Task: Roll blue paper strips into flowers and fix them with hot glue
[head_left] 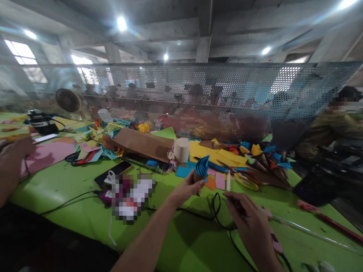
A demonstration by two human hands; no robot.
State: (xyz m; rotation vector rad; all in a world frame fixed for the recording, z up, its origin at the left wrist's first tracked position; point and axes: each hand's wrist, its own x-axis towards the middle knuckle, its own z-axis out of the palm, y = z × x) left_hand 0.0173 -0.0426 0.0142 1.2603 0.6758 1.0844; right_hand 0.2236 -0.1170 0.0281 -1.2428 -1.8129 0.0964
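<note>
My left hand (188, 188) grips a small paper ice-cream cone (202, 168) with a blue pleated swirl on top and a brown cone below, mostly covered by the fingers. To its right, above the green tabletop, my right hand (249, 223) is curled with thumb and index finger close together. Whatever it may hold is hidden by the fingers. Behind its wrist shows part of a pink glue gun (276, 243), with a clear glue stick (309, 229) reaching to the right; whether the hand touches the gun cannot be seen. A black cord (217, 206) loops between the hands.
Scissors (246, 180), a white cylinder (182, 150) and paper scraps (221, 180) lie beyond the hands. Finished-looking paper cones (262, 158) are piled at right. A phone (113, 173) and power strip (106, 196) sit left. Another person's arm (13, 166) is at far left; perforated metal screen (181, 94) behind.
</note>
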